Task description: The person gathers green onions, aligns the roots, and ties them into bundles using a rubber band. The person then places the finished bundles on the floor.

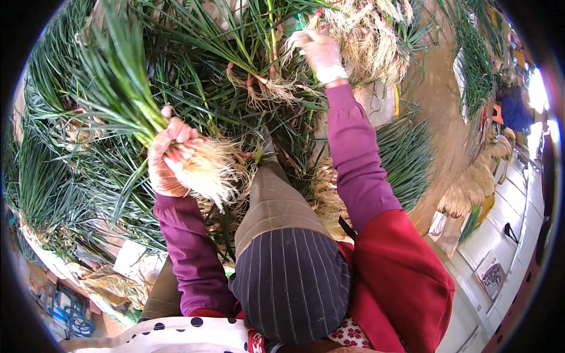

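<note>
My left hand (170,156) is closed around a bunch of allium greens (137,95), perhaps green garlic. Its leaves point up and away; the pale roots (207,170) hang toward my lap past reddish stem bases. My right hand (321,54), blurred and with a white band at the wrist, is stretched forward beside a heap of rooted bunches (366,42). Its fingertips are too unclear to show whether they grip anything. Between the hands, several loose plants (265,86) lie with roots toward me on a thick layer of greens (185,84).
My knee (273,198) juts into the greens. More bundles (404,159) lie right of my right forearm, on brown ground (441,145). Further right are a row of root-ended bunches (470,178) and a white panelled surface (507,216). Blue cord (73,315) lies at lower left.
</note>
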The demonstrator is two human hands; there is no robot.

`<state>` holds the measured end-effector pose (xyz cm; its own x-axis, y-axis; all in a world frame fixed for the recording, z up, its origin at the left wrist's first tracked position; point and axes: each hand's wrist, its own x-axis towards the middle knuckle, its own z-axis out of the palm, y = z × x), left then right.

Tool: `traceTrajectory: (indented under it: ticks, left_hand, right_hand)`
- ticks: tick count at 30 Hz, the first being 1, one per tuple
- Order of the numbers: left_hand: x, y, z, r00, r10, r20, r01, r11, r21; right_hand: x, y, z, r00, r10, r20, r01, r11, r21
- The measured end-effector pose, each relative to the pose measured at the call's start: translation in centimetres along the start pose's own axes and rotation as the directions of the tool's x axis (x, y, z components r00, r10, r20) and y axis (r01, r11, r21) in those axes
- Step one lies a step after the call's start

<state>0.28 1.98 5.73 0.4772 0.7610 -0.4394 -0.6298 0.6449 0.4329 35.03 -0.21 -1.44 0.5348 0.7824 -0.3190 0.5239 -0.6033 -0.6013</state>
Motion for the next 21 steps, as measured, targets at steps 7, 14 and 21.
traceTrajectory:
  ticks: [7,14,21]
  left_hand:
    - [0.5,-1.7,-0.7,0.989,-0.143,0.032,0.144,0.989,-0.042]
    - [-0.4,-2.8,-1.2,0.982,-0.177,-0.063,0.173,0.983,-0.067]
    - [-1.6,-1.8,-2.0,0.976,-0.177,-0.124,0.163,0.98,-0.111]
  right_hand:
    - [0.9,-0.4,-1.4,0.985,-0.105,-0.14,0.092,0.991,-0.097]
    - [-0.3,0.3,0.4,0.977,-0.181,-0.116,0.168,0.979,-0.114]
    - [-1.1,-4.0,1.4,0.992,0.064,0.109,-0.076,0.991,0.106]
